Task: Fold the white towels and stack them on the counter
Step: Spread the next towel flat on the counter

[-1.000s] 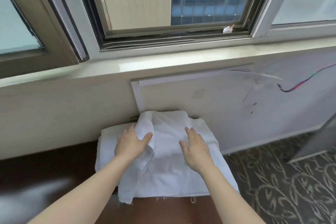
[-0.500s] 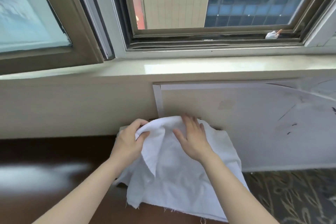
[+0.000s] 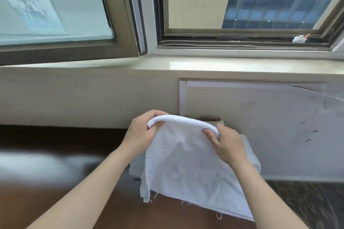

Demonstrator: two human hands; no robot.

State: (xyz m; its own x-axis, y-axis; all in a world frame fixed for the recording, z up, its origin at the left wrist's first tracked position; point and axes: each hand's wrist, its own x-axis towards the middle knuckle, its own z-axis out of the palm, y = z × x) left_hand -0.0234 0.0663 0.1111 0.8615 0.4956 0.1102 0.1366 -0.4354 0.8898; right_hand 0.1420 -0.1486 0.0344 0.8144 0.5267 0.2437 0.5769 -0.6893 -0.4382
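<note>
The long, dark brown, shiny wooden counter point(image 3: 55, 182) is where the thin white cloth towel point(image 3: 186, 163) is found. The towel's top edge is lifted up, close to the wall. Its lower part is spread on the counter, and loose threads point(image 3: 186, 203) hang from its bottom edge. More white cloth is seen under it at both sides. Whether that is another towel cannot be told.

A fold seems to be what is being made. To do it well, the top edge should be pulled straight and tight between the two hands, so that no lumps are left. Then it should be brought down slowly and the corners matched. The wrinkled middle should be smoothed flat afterwards. Care should be taken on the right side, where the counter seems to end and the towel could slide off.

Both bare arms are stretched forward, and the wrists are held above the counter. The left hand point(image 3: 142, 134) is closed around the left end of the rolled top edge, with fingers curled over it. The right end is pinched by the right hand point(image 3: 229, 144). Its thumb point(image 3: 208, 132) is pressed on the front, and its other fingers are hidden behind the cloth.
</note>
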